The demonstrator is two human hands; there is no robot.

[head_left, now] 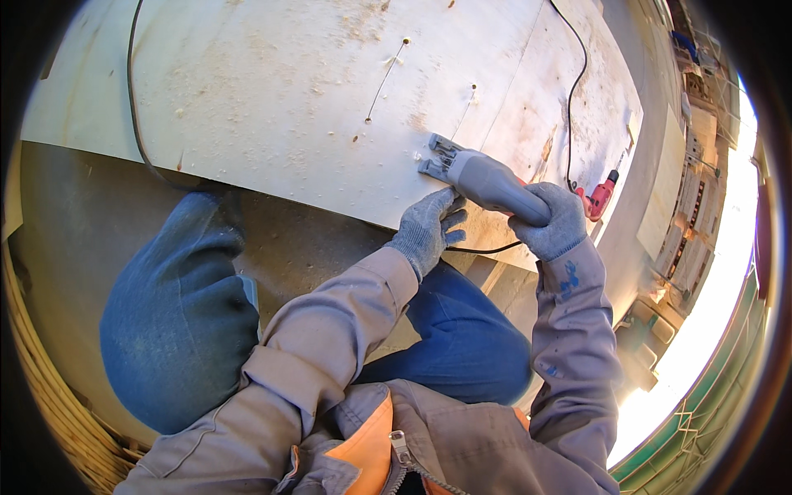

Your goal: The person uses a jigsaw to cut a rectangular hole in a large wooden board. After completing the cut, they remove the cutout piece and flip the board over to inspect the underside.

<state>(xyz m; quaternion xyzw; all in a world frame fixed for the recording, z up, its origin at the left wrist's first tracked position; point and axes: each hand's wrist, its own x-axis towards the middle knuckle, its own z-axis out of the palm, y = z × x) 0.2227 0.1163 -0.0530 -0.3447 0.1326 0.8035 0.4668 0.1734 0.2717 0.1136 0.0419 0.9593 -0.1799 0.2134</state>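
A grey jigsaw [493, 183] sits on a large pale board [272, 99], its metal foot pointing to the far left. Wrapped round its rear handle is my right hand [551, 219], in a grey knit glove. My left hand [427, 227], gloved alike, is at the board's near edge beside the jigsaw's front, fingers apart. Whether its fingertips touch the tool I cannot tell. Ahead of the foot, a thin cut line [466, 110] runs to a small drilled hole [474, 86]. Another cut [385, 81] joins two holes farther left. The blade is hidden.
A red power drill [600, 196] lies at the board's right edge. One black cord [569, 107] runs down to it; another cord [132, 91] crosses the board's left side. Sawdust specks the board. Stacked wooden materials [693, 206] stand at far right; long thin rods [45, 379] lie at left.
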